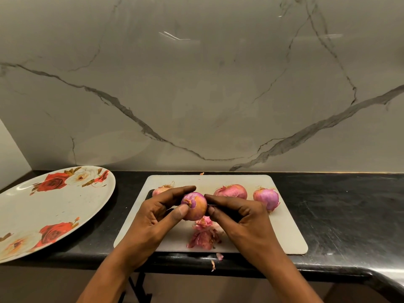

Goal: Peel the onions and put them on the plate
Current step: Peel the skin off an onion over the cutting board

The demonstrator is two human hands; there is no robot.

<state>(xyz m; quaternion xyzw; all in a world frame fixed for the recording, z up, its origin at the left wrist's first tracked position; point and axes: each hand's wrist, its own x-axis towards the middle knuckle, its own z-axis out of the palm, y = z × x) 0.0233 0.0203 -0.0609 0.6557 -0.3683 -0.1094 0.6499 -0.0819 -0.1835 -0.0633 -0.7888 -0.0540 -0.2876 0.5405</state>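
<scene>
Above the white cutting board (284,232) my left hand (157,217) and my right hand (238,215) hold one pink-purple onion (196,205) between them. The left thumb presses on a torn flap of its skin, and the right fingertips pinch its other side. Three more onions lie on the board behind: one (160,190) partly hidden by my left fingers, one (231,191) in the middle, one (266,197) to the right. A heap of peeled skins (203,236) sits under my hands. The white plate with red roses (54,208) lies to the left.
The board rests on a black countertop (338,215) whose front edge runs just below my wrists. Skin scraps (216,260) lie at that edge. A marble wall (196,84) rises behind the counter. The plate overhangs the counter's left front.
</scene>
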